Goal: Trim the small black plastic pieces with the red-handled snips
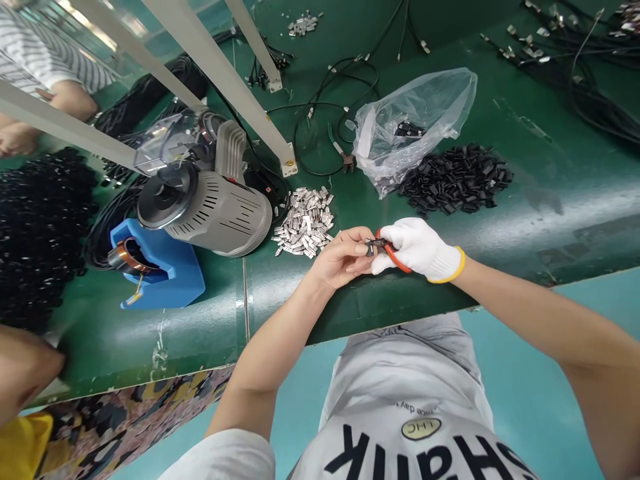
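My right hand (420, 245), in a white glove with a yellow cuff, is wrapped round the red handles of a pair of pliers (399, 259). Their dark jaws point left and meet my bare left hand (343, 259). Between its thumb and fingers sits a small black piece (371, 249), touching the jaws; its exact kind is too small to tell. Just left and behind lies a heap of silvery metal connector pieces (306, 220). Beyond my right hand is a pile of small black plastic parts (457, 179), with a clear plastic bag (415, 120) leaning against it.
On the left stand a grey machine (220, 207) and a blue tape dispenser (170, 273). White metal posts (240, 87) rise behind them. Another pair of pliers (345, 160) and black cables (300, 133) lie farther back. Other people's arms (70, 100) show at left, beside a black heap (40, 233).
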`<state>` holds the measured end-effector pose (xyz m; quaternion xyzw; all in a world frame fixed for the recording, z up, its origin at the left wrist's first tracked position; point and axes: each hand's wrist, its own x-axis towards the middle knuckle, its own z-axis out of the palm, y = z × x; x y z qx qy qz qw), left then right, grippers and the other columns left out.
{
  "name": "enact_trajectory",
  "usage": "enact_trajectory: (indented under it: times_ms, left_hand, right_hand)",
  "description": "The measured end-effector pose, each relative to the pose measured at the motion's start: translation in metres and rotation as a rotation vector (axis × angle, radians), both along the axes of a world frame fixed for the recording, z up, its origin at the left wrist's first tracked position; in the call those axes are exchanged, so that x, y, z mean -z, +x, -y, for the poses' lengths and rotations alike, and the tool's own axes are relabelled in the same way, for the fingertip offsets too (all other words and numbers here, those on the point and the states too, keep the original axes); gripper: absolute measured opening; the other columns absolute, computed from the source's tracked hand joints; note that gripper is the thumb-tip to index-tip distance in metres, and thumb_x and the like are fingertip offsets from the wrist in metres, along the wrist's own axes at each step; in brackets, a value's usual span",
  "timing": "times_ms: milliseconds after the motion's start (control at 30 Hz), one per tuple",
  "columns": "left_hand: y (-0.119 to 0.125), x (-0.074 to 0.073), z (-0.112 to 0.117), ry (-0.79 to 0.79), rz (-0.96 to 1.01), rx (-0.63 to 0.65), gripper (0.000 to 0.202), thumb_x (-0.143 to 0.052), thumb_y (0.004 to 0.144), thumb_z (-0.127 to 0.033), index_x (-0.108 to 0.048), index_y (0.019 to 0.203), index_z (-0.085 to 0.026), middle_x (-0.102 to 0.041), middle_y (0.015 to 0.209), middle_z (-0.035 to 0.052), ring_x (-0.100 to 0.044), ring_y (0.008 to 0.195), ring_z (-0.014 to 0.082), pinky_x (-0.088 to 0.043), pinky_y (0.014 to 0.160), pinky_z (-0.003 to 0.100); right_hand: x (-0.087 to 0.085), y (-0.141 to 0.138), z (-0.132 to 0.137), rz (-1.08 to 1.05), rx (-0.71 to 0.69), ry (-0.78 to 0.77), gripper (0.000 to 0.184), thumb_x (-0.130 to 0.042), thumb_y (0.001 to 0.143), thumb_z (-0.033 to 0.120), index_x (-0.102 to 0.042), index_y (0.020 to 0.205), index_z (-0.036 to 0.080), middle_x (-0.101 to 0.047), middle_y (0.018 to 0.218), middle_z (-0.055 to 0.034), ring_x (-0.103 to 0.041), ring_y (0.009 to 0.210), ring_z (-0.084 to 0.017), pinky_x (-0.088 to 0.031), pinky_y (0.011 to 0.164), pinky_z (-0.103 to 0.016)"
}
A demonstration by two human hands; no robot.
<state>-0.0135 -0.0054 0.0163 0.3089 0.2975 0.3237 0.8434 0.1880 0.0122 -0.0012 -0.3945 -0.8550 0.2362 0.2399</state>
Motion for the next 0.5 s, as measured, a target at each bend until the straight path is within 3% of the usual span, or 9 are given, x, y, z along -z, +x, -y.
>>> enact_trajectory:
  times_ms: [333, 433, 500]
  left_hand:
    - [-0.0001, -0.0027, 0.0017, -0.019, 0.006, 0.015, 0.032, -0.085, 0.063, -0.039, -0.064, 0.078, -0.020, -0.043, 0.042, -0.0064, -0.025, 0.034, 0.0041, -0.019, 0.041, 0.021]
    - [0.0002, -0.0022, 0.0013, -0.009, 0.039, 0.024, 0.031, -0.084, 0.064, -0.039, -0.064, 0.077, -0.020, -0.044, 0.042, -0.0057, -0.025, 0.033, 0.0044, -0.018, 0.041, 0.022]
    - [0.0017, -0.0017, 0.0020, 0.012, 0.079, 0.027, 0.030, -0.084, 0.064, -0.038, -0.062, 0.070, -0.019, -0.044, 0.042, -0.0046, -0.028, 0.034, 0.0048, -0.021, 0.042, 0.023]
  right_hand:
    - [-0.0054, -0.0054, 0.0051, -0.158, -0.019, -0.170, 0.067, -0.065, 0.080, 0.080, -0.037, 0.062, 0.022, -0.031, 0.059, 0.0067, -0.024, 0.061, -0.011, -0.020, 0.062, -0.030]
    - [-0.0066, -0.0073, 0.0061, -0.294, -0.008, -0.308, 0.066, -0.076, 0.071, 0.075, -0.041, 0.058, 0.021, -0.033, 0.058, 0.0067, -0.025, 0.061, -0.010, -0.021, 0.060, -0.029]
    - [-0.0079, -0.0070, 0.0055, -0.424, 0.018, -0.428, 0.062, -0.075, 0.071, 0.075, -0.047, 0.060, 0.021, -0.041, 0.057, 0.0048, -0.032, 0.058, -0.010, -0.026, 0.057, -0.029]
